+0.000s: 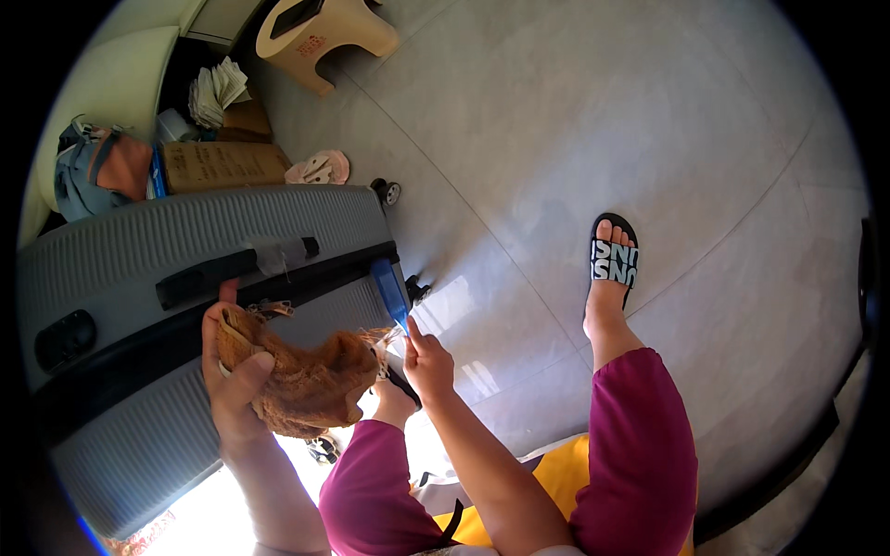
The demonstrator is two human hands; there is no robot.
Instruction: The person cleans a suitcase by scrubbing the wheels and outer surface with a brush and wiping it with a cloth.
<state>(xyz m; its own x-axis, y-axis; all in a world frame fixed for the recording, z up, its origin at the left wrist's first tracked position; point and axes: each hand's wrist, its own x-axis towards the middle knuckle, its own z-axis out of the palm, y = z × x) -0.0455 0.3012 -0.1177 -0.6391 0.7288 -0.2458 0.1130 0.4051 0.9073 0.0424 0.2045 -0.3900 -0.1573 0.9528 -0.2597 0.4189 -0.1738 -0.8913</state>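
Note:
My left hand [238, 385] is closed on one end of a rumpled brown cloth [311, 380], textured and bunched, with loose strands at its right end. Thumb on top, it holds the cloth in front of the grey ribbed suitcase [269, 218]. A finger reaches up near the suitcase's black handle [209, 278]. My right hand [428, 364] grips the lower end of a flat blue plastic tool [391, 289], which points up and away; its exact kind is unclear. That hand is beside the frayed end of the cloth; whether it also pinches strands, I cannot make out.
Behind the suitcase are a cardboard box [222, 167], a grey and orange bag [102, 167], papers [218, 91] and a pink item [320, 168]. A beige plastic stool [324, 37] stands farther off on grey floor tiles [519, 120]. My sandalled foot [612, 264] rests at right.

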